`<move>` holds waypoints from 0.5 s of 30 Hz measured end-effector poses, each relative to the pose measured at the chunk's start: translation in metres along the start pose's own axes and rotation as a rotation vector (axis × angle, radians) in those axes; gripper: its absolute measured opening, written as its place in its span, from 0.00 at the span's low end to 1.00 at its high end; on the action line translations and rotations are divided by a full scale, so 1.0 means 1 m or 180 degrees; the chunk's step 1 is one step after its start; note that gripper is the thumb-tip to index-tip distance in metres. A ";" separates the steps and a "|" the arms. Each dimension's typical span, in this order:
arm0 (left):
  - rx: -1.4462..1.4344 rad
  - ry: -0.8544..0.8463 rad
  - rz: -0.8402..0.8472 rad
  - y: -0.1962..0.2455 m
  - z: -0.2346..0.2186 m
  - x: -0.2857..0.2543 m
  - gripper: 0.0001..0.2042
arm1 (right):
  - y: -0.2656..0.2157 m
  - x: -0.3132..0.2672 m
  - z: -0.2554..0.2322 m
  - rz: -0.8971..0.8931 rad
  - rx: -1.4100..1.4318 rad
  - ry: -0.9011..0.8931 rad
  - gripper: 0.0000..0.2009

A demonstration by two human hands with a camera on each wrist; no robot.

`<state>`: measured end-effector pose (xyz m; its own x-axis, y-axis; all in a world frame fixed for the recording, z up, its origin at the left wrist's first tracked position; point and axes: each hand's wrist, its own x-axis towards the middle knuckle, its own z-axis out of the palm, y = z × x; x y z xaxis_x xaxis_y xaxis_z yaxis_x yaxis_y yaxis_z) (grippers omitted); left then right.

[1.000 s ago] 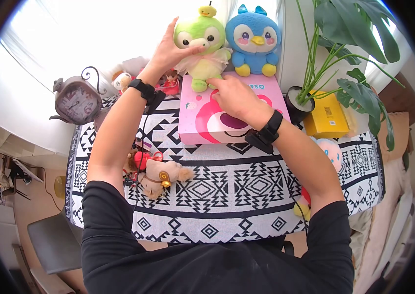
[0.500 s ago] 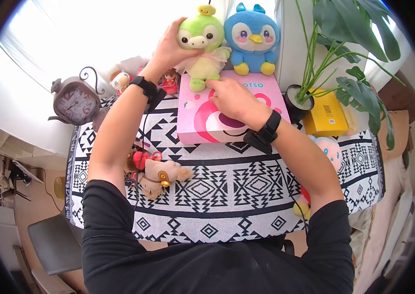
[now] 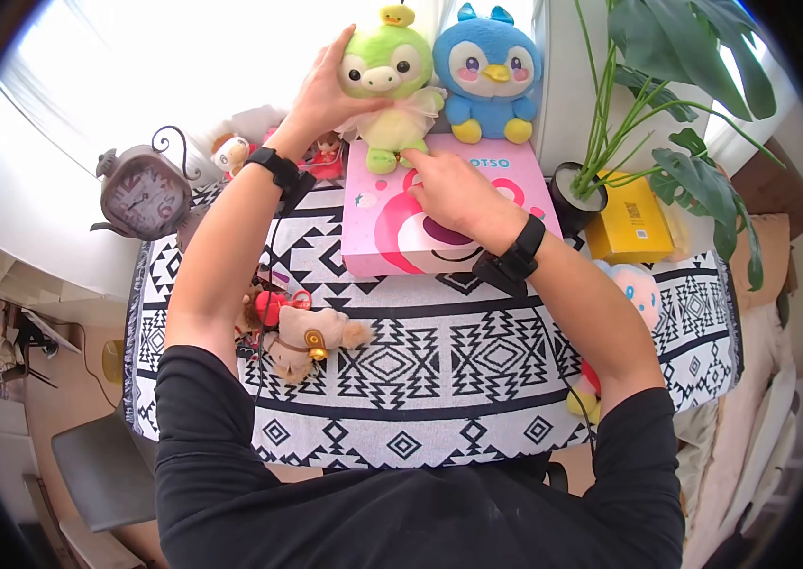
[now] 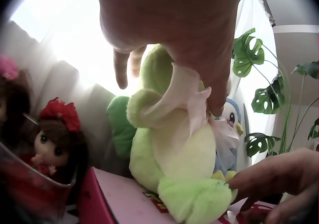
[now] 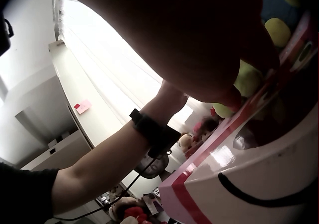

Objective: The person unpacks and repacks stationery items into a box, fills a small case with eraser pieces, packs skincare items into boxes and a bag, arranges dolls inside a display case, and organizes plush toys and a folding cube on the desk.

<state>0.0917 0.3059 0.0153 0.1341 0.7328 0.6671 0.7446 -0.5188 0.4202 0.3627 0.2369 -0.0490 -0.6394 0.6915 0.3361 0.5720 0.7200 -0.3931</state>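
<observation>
A green plush toy [image 3: 388, 104] with a pale tulle collar and a small yellow duck on its head sits upright on a pink box [image 3: 368, 237]. My left hand [image 3: 326, 95] grips it from the side, thumb across its front below the snout and fingers behind the head. At its feet is my right hand [image 3: 463, 190], with index finger and thumb around one green foot [image 5: 247, 79]. The other foot [image 4: 197, 199] rests at the box's back edge in the left wrist view. Right beside it sits a blue penguin plush [image 3: 489, 81] with yellow feet.
Left of the box stand an antique-style clock [image 3: 144, 194] and small dolls [image 3: 328, 156]. A beige plush [image 3: 311, 341] lies nearer on the patterned cloth [image 3: 401, 356]. To the right are a potted monstera [image 3: 577, 194], a yellow box [image 3: 629, 223] and a pinkish plush [image 3: 636, 294].
The left hand's fingers have shifted slightly on the green plush toy's head. Its head tilts a little. The right hand stays at the foot.
</observation>
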 end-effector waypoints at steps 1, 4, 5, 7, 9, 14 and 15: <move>0.0005 0.0036 0.0056 -0.001 -0.001 -0.001 0.65 | 0.001 0.000 0.001 -0.0042 -0.0009 0.0006 0.24; 0.0104 0.0082 0.0155 -0.006 -0.001 -0.002 0.66 | -0.002 0.000 -0.001 -0.0089 -0.0004 0.0058 0.24; 0.0106 0.0084 0.0157 -0.007 -0.002 -0.002 0.66 | -0.003 0.000 -0.001 -0.0091 -0.0005 0.0060 0.24; 0.0047 -0.0017 0.0149 -0.010 -0.002 -0.001 0.67 | -0.004 0.001 -0.001 -0.0054 -0.0032 0.0021 0.24; 0.0045 0.0033 0.0199 -0.008 -0.004 0.000 0.67 | -0.006 0.000 -0.004 -0.0041 -0.0027 0.0002 0.24; 0.0424 0.0196 0.0477 -0.007 -0.013 -0.001 0.70 | -0.014 -0.006 -0.015 -0.0056 -0.0085 -0.0102 0.17; 0.0499 0.0424 0.0567 -0.004 -0.016 -0.003 0.66 | -0.016 -0.010 -0.018 -0.0007 -0.0085 -0.0109 0.21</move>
<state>0.0777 0.2991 0.0215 0.1927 0.5664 0.8013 0.8104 -0.5523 0.1955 0.3692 0.2194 -0.0306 -0.6577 0.6878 0.3072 0.5837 0.7231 -0.3693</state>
